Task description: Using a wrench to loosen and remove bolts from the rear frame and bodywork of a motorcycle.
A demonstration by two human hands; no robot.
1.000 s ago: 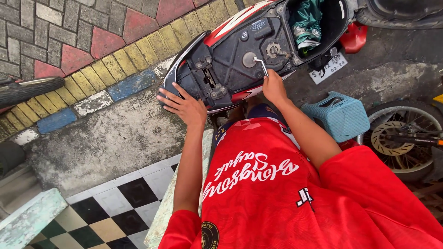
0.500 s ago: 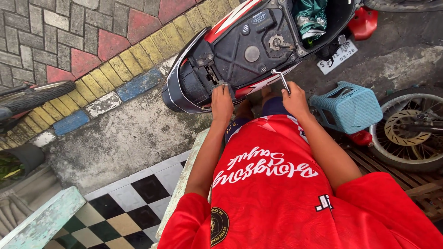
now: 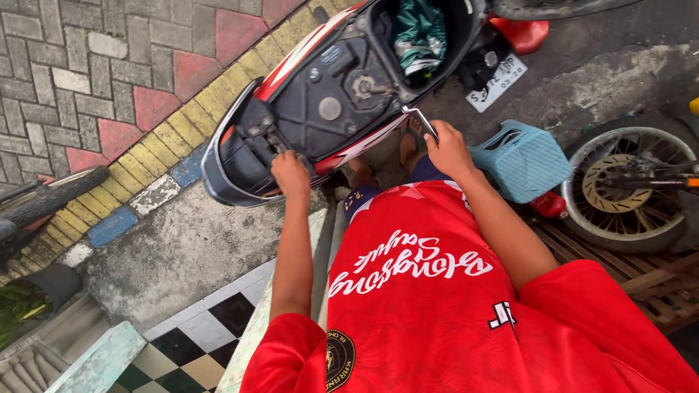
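A slim metal tool (image 3: 420, 118) is grasped in the clenched right hand (image 3: 449, 149), its tip held at the edge of the opened scooter body (image 3: 328, 102). The left hand (image 3: 290, 175) is closed on the frame near the scooter's front end — what lies under the fingers cannot be told. A green cloth (image 3: 421, 33) is seen in the storage compartment; a blue plastic stool (image 3: 520, 160) stands just beside the right forearm.

Blue stool (image 3: 520, 160) crowds right hand (image 3: 449, 151); left hand (image 3: 290, 175) unobstructed.
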